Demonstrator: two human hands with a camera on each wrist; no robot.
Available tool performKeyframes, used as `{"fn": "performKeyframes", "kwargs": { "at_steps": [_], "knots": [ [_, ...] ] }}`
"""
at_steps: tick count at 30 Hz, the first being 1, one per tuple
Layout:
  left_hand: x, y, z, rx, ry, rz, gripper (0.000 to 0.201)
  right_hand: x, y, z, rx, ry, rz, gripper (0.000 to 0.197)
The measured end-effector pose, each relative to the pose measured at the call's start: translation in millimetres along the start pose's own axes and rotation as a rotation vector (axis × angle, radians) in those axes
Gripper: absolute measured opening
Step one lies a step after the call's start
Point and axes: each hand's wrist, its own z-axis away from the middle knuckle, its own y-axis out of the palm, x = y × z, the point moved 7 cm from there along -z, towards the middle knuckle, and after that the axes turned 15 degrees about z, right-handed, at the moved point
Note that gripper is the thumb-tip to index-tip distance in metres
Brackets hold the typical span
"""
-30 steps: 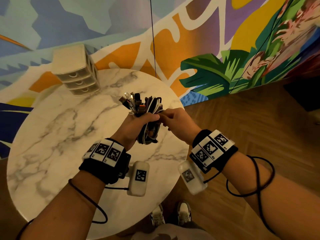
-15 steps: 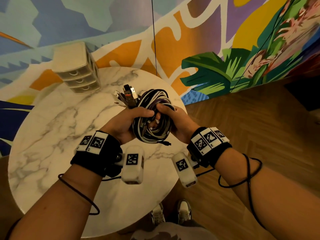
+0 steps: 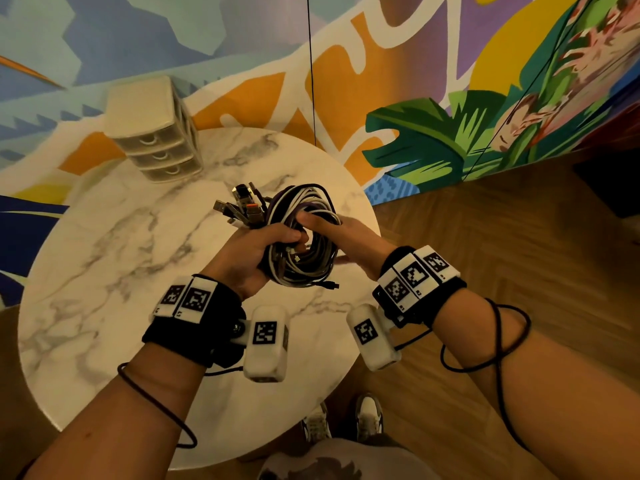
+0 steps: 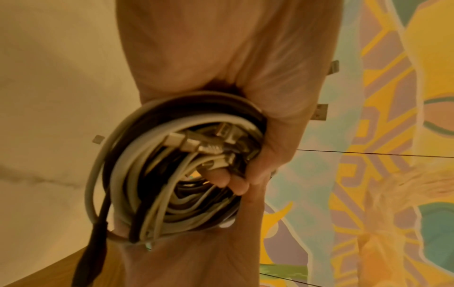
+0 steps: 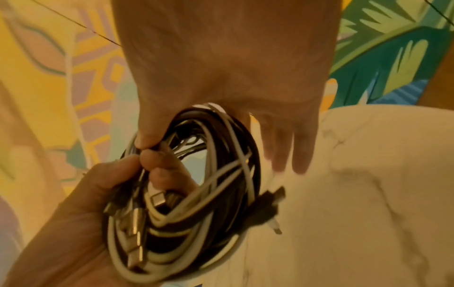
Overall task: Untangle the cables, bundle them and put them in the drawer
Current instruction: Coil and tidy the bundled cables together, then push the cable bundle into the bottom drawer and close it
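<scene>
Cable coil (image 3: 304, 237) sat mid-frame between both hands, left hand (image 3: 249, 254) curled round its side, right hand (image 3: 346, 237) pinching it by the thumb, other fingers straight. Below: marble table (image 3: 104, 271); drawer unit (image 3: 152, 129) upper left, against a mural wall (image 3: 433, 81).

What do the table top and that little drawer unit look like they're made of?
Table top: looks like polished marble or a marble-look surface, white with grey veining. Drawer unit: probably matte beige plastic, with moulded drawer fronts and curved pulls.
</scene>
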Motion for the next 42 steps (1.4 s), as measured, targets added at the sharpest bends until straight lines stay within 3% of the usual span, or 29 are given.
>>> {"fn": "performKeyframes", "kwargs": {
  "at_steps": [3,8,11,14,18,22,28,32,39,42],
  "knots": [
    [2,-3,0,-0.002,-0.022,0.011,0.025,-5,8,-1,0.099,0.075,-0.189,0.061],
    [5,-14,-2,-0.063,-0.063,0.038,0.034,-5,15,-4,0.029,0.056,-0.458,0.046],
    [4,-21,-4,-0.115,-0.067,0.051,0.02,-8,21,-7,-0.012,0.078,-0.523,0.052],
    [6,-28,-3,-0.147,-0.103,0.078,0.025,-13,32,-13,0.002,0.117,-0.546,0.055],
    [6,-42,0,-0.212,-0.091,0.08,0.029,-15,43,-17,-0.002,0.121,-0.591,0.043],
    [4,-57,5,-0.278,-0.05,0.05,0.016,-14,54,-20,-0.05,0.127,-0.584,0.044],
    [12,-72,10,-0.366,0.009,0.087,0.024,-16,67,-29,-0.04,0.146,-0.478,0.062],
    [11,-75,6,-0.429,0.048,0.139,0.021,-12,62,-44,-0.051,0.118,-0.399,0.051],
    [-19,-91,3,-0.512,0.142,0.139,0.023,18,75,-75,0.156,0.057,-0.322,0.057],
    [-43,-124,4,-0.61,0.175,0.157,0.024,46,98,-96,0.253,0.018,-0.265,0.06]
  ]
}}
